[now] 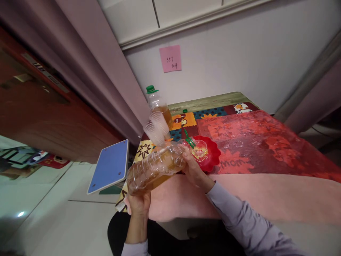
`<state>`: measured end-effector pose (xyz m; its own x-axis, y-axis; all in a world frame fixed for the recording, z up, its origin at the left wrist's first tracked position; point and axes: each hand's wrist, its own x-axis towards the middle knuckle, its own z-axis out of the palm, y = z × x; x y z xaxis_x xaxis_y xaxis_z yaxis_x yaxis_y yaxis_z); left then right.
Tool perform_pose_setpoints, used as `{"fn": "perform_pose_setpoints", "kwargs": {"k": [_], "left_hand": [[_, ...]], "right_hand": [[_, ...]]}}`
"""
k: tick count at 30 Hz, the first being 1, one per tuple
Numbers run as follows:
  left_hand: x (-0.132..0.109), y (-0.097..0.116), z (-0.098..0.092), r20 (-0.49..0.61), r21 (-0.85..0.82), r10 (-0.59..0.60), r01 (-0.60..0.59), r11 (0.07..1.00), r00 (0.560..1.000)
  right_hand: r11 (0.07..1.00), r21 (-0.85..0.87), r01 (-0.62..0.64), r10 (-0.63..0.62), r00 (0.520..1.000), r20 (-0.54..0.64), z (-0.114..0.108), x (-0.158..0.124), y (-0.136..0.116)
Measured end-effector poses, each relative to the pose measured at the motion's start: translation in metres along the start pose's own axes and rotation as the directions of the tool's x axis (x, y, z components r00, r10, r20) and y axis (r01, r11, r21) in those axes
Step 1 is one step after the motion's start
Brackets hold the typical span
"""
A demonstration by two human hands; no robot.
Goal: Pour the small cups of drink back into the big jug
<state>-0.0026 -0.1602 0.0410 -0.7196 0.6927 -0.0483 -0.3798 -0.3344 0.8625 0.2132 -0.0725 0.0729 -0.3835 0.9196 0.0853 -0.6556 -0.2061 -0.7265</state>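
A big clear plastic bottle (157,165) of amber liquid is tilted nearly on its side between my hands. My left hand (140,202) supports its base from below. Around the shoulder near the neck, my right hand (193,167) is wrapped. The bottle's mouth, with a green plastic piece (189,139) at it, points right over a clear cup (199,148). That cup is inside a red scalloped dish (215,156). Whether liquid is flowing, I cannot make out clearly.
Behind the bottle, stacks of clear plastic cups (156,129) stand beside a second bottle (165,113) with a green cap. A small green cap (185,111) lies farther back on the patterned tablecloth (266,142). A blue-topped stool (110,165) is at the left.
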Motion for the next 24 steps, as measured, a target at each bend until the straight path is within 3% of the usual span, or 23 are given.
{"fn": "perform_pose_setpoints", "kwargs": {"k": [10, 19, 24], "left_hand": [[-0.003, 0.006, 0.011, 0.033, 0.005, 0.041, -0.041, 0.999, 0.999], [-0.001, 0.003, 0.004, 0.056, -0.018, 0.012, -0.011, 1.000, 0.998], [0.005, -0.001, -0.004, 0.013, -0.058, -0.030, 0.031, 0.998, 0.999]], "right_hand": [[0.998, 0.060, -0.008, 0.006, 1.000, 0.024, 0.007, 0.000, -0.003], [0.986, 0.165, -0.014, 0.011, 1.000, 0.020, 0.007, 0.002, -0.002], [0.970, 0.236, -0.050, 0.046, 0.999, 0.022, 0.005, 0.002, 0.001]]}}
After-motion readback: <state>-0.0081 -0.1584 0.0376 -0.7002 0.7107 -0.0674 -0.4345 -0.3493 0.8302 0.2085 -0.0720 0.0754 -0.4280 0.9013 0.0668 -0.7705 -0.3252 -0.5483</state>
